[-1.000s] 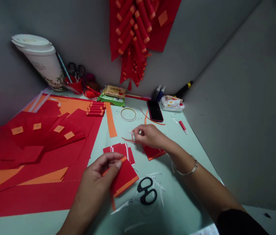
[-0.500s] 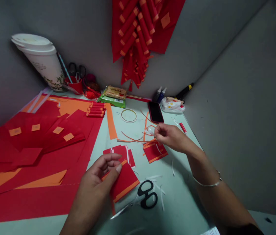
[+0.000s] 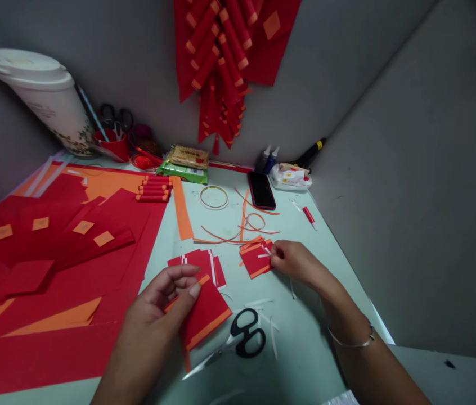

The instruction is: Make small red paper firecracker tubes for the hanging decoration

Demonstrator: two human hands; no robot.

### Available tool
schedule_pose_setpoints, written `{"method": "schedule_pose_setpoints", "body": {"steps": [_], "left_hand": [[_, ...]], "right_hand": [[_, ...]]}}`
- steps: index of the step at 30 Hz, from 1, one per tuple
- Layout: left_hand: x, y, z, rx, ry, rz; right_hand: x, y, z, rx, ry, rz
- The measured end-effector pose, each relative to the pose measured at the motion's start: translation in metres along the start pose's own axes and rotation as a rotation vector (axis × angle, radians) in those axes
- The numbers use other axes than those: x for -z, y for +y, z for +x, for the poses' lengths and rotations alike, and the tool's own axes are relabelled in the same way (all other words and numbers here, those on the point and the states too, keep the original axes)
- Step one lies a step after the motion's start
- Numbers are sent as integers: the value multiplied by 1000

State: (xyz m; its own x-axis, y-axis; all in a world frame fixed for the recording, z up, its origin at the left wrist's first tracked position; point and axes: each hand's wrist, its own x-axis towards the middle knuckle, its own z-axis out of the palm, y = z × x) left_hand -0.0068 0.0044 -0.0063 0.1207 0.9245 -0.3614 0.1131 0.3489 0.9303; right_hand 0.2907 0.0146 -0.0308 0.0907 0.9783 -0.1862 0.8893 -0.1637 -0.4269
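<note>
Could nick orange-edged red paper square (image 3: 207, 310) pinched in left hand (image 3: 160, 309) by dipping onto black-handled metal scissors (image 3: 220, 352) at six o'clock; can't tell grip of right hand (image 3: 299, 262).

head view | faces forward and down | close above table (image 3: 301, 337), wall (image 3: 411, 197) beyond
</note>
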Motion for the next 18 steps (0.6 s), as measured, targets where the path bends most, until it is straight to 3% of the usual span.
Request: {"method": "schedule_pose_setpoints", "body": {"steps": [6, 8, 10, 12, 14, 16, 18], "left_hand": [[1, 2, -3, 3, 4, 1], [1, 3, -3, 4, 12, 5], [1, 2, -2, 3, 17, 3], [2, 2, -1, -1, 37, 8], [3, 2, 0, -17, 74, 29], [3, 2, 0, -28, 107, 44], [2, 3, 0, -31, 117, 47]], "right_hand": [[38, 29, -9, -141, 168, -86], [44, 32, -15, -123, 157, -75], [43, 29, -22, -15, 8, 37], [39, 24, -27, 114, -249, 191], [34, 19, -29, 153, -438, 229], [32, 14, -29, 106, -452, 154], [31, 7, -29, 85, -373, 112]]}}
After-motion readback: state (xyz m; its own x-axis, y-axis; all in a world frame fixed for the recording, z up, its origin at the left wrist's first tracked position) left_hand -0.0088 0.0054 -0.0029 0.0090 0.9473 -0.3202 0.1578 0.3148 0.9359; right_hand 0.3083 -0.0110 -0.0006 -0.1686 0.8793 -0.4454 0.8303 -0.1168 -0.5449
